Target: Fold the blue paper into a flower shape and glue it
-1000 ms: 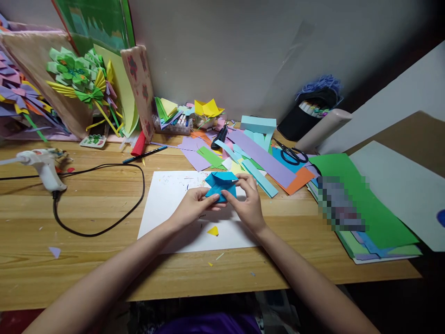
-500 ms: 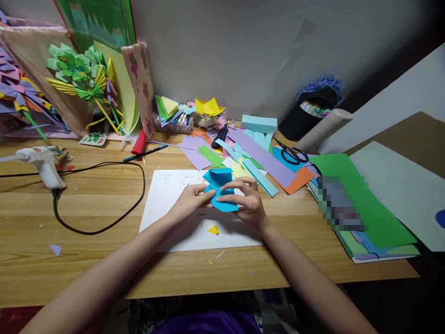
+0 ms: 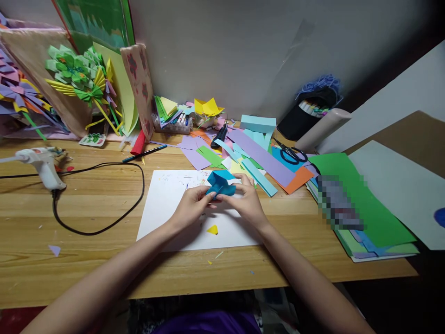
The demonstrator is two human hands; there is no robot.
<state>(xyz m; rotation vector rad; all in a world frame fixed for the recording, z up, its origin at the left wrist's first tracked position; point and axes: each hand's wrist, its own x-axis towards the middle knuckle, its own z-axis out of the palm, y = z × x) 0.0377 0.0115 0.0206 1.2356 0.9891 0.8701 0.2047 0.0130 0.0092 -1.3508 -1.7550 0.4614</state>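
Between both hands is a piece of folded blue paper (image 3: 219, 183), raised over a white sheet (image 3: 160, 204) on the wooden table. My left hand (image 3: 190, 204) pinches its lower left side with thumb and fingers. On the right, my right hand (image 3: 246, 199) grips the other side, its thumb meeting the left thumb near the bottom of the fold. The paper's flaps stand up and bend inward; fingers hide its underside. A small yellow paper scrap (image 3: 212, 229) lies on the white sheet just below the hands.
A white glue gun (image 3: 43, 167) with a looped black cable is at left. Coloured paper strips (image 3: 260, 155) and black scissors (image 3: 294, 153) lie behind the hands. Stacked green paper (image 3: 375, 208) sits at right. Paper flowers (image 3: 73, 69) stand back left, a black pen holder (image 3: 299, 116) back right.
The blue paper, flatter and more spread out before, is now folded up into a three-dimensional shape. My right fingers moved from lying across its face to gripping its right edge.
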